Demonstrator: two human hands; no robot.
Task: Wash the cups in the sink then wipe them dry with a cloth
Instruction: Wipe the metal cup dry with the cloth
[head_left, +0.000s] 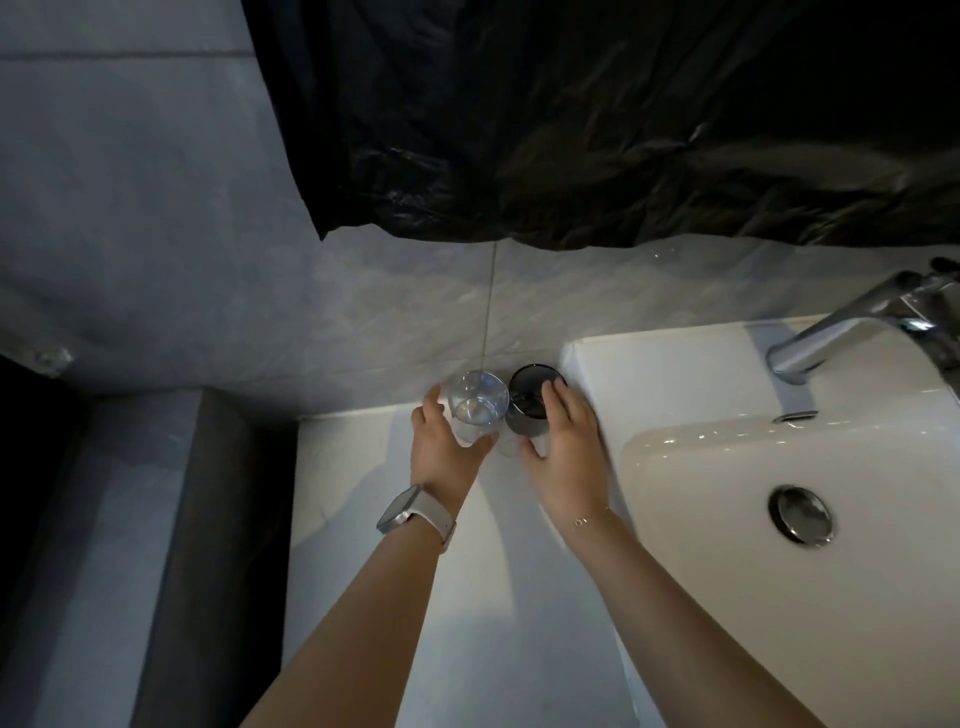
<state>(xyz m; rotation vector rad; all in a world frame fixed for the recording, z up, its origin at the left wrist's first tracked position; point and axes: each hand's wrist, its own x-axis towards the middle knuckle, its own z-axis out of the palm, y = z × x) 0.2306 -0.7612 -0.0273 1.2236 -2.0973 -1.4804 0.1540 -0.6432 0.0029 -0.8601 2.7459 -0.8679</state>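
Note:
Two cups stand side by side on the white counter against the tiled wall, left of the sink. The clear cup is on the left, and my left hand grips it with fingers and thumb curled round its side. The dark grey cup is on the right, and my right hand holds it with fingers round its right side. Both cups stand upright. No cloth is in view.
The white basin has a chrome drain plug and a chrome tap at the far right. Black plastic sheeting hangs on the wall above. A dark ledge runs along the counter's left edge.

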